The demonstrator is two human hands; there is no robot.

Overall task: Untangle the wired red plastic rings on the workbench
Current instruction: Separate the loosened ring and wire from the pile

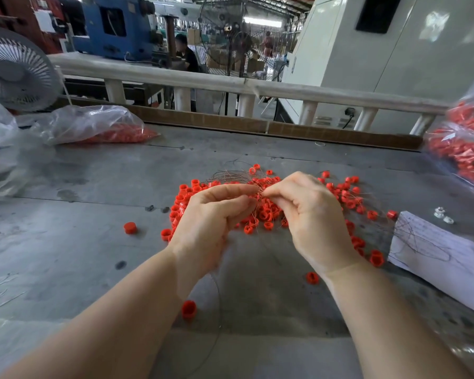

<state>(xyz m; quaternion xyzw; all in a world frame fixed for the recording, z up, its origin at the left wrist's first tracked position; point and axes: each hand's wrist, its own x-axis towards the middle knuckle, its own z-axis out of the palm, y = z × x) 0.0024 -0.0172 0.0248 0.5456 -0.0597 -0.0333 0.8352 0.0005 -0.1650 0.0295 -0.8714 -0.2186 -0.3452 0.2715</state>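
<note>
Red plastic rings (266, 212) lie heaped mid-workbench (93, 242), mostly knotted in thin wire (230, 175), while the left hand (211, 220) and right hand (309, 212) each pinch strands above the pile, so untangling looks barely begun, with only a few rings loose.

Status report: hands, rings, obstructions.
Left hand and right hand pinching thin tangled wire. Red plastic rings heaped beneath on grey workbench. Nothing obstructing.
</note>
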